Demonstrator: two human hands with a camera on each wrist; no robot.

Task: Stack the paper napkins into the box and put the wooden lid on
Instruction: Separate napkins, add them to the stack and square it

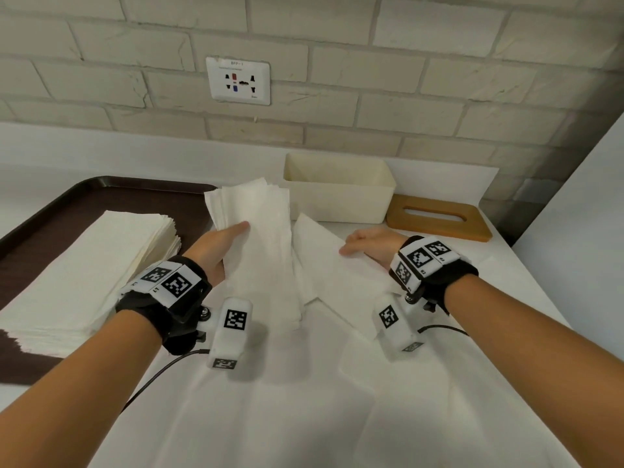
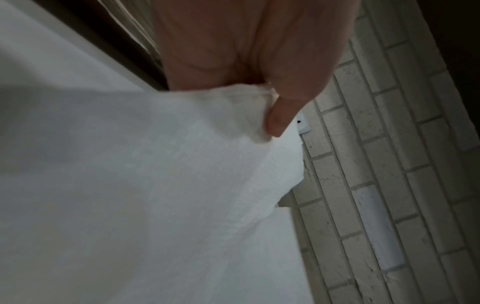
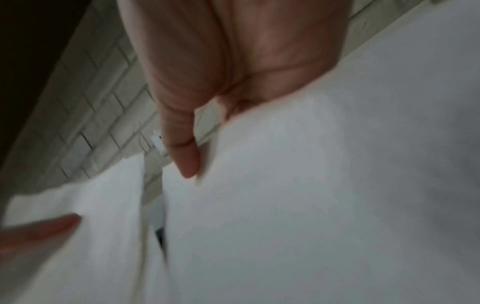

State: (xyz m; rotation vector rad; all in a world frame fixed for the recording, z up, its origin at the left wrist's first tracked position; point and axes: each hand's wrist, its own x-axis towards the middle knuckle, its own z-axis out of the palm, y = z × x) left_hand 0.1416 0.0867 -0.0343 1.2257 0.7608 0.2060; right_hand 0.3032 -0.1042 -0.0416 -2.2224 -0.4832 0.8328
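My left hand [image 1: 221, 246] grips a thick bundle of white paper napkins [image 1: 260, 224], thumb [image 2: 279, 117] on top and fingers hidden beneath; the bundle [image 2: 155, 185] is lifted and points toward the box. My right hand [image 1: 366, 246] pinches a second, thinner lot of napkins [image 1: 324, 265] at its right edge, thumb [image 3: 185, 152] on top. The two lots [image 3: 311, 185] splay apart in a V. The open cream box [image 1: 337, 192] stands just behind them by the wall. Right of the box the slotted wooden lid [image 1: 439, 217] lies flat.
A dark brown tray [image 1: 101, 194] at the left holds a tall stack of napkins [image 1: 84, 265]. White paper covers the counter [image 1: 304, 400] in front. A brick wall with a socket plate [image 1: 238, 81] is behind; a white panel [image 1: 580, 248] closes the right side.
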